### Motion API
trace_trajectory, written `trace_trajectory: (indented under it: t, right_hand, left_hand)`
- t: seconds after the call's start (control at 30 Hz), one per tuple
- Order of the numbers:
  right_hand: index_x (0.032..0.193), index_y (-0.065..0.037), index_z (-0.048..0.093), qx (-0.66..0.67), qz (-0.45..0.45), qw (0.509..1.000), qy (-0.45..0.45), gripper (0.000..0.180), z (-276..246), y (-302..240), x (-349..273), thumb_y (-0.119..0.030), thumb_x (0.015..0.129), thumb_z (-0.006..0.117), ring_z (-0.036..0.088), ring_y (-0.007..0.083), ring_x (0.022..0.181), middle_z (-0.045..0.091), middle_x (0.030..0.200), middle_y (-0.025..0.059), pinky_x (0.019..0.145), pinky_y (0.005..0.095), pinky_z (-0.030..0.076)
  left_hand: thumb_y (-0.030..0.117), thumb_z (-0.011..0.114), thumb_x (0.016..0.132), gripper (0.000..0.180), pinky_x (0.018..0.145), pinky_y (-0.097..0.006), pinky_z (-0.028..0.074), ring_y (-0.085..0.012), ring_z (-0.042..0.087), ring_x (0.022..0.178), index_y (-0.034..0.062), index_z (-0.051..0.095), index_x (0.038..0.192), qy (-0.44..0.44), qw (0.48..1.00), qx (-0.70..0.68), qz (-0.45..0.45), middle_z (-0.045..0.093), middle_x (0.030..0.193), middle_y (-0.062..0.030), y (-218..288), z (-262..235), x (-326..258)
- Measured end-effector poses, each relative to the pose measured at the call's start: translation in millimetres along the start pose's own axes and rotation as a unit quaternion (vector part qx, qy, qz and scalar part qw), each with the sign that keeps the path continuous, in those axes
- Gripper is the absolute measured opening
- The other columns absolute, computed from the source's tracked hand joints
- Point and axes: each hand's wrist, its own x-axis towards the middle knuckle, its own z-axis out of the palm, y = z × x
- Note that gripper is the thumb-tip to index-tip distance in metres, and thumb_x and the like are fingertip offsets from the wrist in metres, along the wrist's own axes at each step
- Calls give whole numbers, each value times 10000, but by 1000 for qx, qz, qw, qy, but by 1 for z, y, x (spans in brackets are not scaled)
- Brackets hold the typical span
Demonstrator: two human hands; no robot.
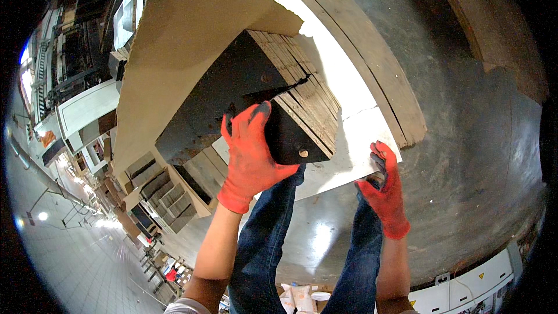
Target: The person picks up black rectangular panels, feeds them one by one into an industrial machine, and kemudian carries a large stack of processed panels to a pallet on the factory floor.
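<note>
My left hand [250, 150], in a red glove with dark fingertips, spans the near end of a dark flat board [288, 139] with a round hole. Its fingers lie at the far edge and its thumb along the near edge. The board sits on a stack of similar pieces whose pale layered edges [311, 107] face right. A larger dark panel [224, 75] lies beyond it, separated by a narrow gap. Over my right knee, beside a white sheet [343, 168], my right hand [386, 192] is red-gloved, fingers bent and apart from the thumb, with nothing visible in it.
A big torn cardboard sheet [168, 40] rises behind the stack at left. A long wooden beam [372, 46] curves past on the right, above grey concrete floor [465, 157]. Stacked grey blocks [165, 197] stand at left; a white cabinet [471, 285] is at lower right.
</note>
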Motion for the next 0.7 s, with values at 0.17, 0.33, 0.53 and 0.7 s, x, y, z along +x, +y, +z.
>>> trace_trajectory:
  t: [0.17, 0.33, 0.53, 0.7]
  right_hand:
    - [1561, -36, 447, -8, -7, 1000, 8, 874, -3, 10, -4, -59, 800, 875, 500, 328, 1478, 529, 1567, 179, 1234, 464, 405]
    - [1560, -30, 447, -61, -43, 997, 1, 879, -1, 4, 1, -61, 791, 871, 509, 335, 1471, 531, 1564, 184, 1222, 455, 421]
    - [1534, -22, 486, -68, -101, 993, 11, 800, 14, -22, 20, -30, 810, 826, 591, 350, 1351, 590, 1489, 201, 1145, 457, 474]
    - [1468, -26, 558, -146, -222, 964, 14, 653, 31, -38, 40, -29, 846, 756, 645, 368, 1146, 664, 1293, 199, 1008, 454, 523]
  left_hand:
    - [609, 1021, 476, 1441, 1279, -686, 129, -407, 430, 1511, 13, 353, 1605, 28, 999, -14, 30, 490, 1583, -198, -11, -7, -6]
    - [578, 1028, 471, 1435, 1264, -668, 190, -408, 444, 1486, 11, 355, 1605, 33, 999, 19, 37, 482, 1580, -198, -12, -10, -3]
    - [516, 1012, 503, 1400, 1237, -581, 247, -414, 449, 1458, -17, 340, 1610, -13, 1000, 15, -5, 466, 1598, -207, 10, -8, 1]
    - [521, 997, 524, 1429, 1246, -584, 225, -412, 440, 1470, -26, 297, 1643, -34, 999, 18, -17, 459, 1602, -206, 13, -9, 4]
